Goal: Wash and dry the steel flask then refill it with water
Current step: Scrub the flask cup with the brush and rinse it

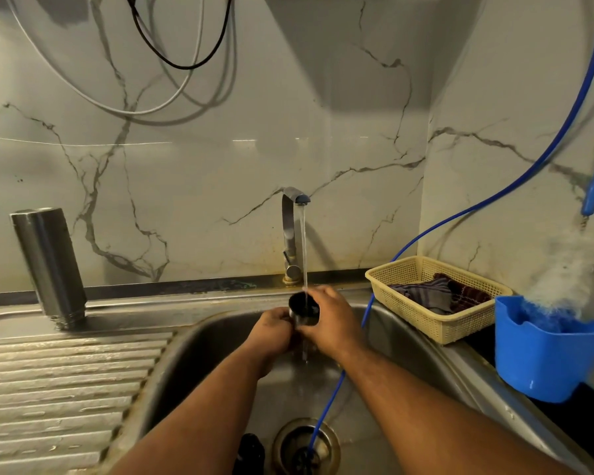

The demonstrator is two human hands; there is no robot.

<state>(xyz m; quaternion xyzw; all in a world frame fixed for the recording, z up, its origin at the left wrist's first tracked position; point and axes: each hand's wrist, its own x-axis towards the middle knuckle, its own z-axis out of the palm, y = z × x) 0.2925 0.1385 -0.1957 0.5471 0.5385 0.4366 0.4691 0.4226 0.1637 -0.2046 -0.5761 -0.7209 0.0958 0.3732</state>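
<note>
Head view. The background is a glossy, marble-patterned wall (220,166) with grey veining. White and black cables (182,63) hang in loops across its upper part.

Below it lies a stainless steel sink (192,354) with a ribbed drainboard (48,389) on the left, its surface wet. The steel flask (48,262) stands on the drainboard near the wall, well apart from the hands. It is a brushed metal cylinder, and its threaded end rests on the steel.

A flat-spouted chrome tap (288,228) at the back rim is running. A thin stream of water (303,248) falls into a small dark cup-shaped cap (302,308) held over the basin. Whether the cap holds any depth of water cannot be told.

The left hand (271,334) grips the cap low on its side. The right hand (330,323) grips it from the other side with fingers curled over the rim, so the two hands are together on the cap.

On the right ledge sits a cream plastic mesh basket (436,330) holding crumpled striped cloths (426,296). Just beside it is a blue plastic container (546,365) holding a white fluffy brush (570,269). A thin blue hose (494,197) runs down the wall, past the basket and into the round metal drain (306,447). A dark object (251,450) beside the drain cannot be identified.
</note>
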